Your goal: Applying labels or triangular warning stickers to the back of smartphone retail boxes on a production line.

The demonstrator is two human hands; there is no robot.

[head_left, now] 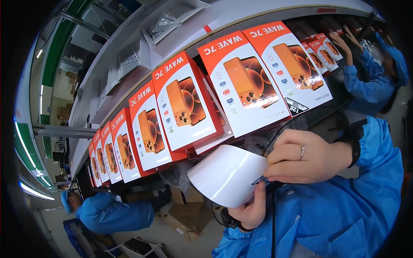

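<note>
At the near edge of a long row of boxes, a person in a blue smock (335,215) has both hands on a curved white sheet (226,174), glossy where the light runs across it. It is up in front of the smock, to the left of the right hand and just nearer than the boxes. The left hand (253,211) has closed on its near end: I can see the thumb raised against the edge, but the other fingers are mostly out of sight behind the sheet, so I can't tell how they lie. The right hand (303,155), wearing a ring (302,151), comes in from the right with fingers curled and tips pinched together on a small dark sticker (258,180) at the sheet's right edge, close by the left thumb. A dark band circles each wrist.

Beyond, the orange-and-white boxes (183,103) lie face up, running away to the left; the nearest one on the right bears a black-and-white triangular sticker (296,105) on its corner. On the far side stands a pale tray (176,23) with clear bags in it. Two co-workers in blue caps are about, one (374,77) at the far right with arms raised, another (116,213) off to the left.
</note>
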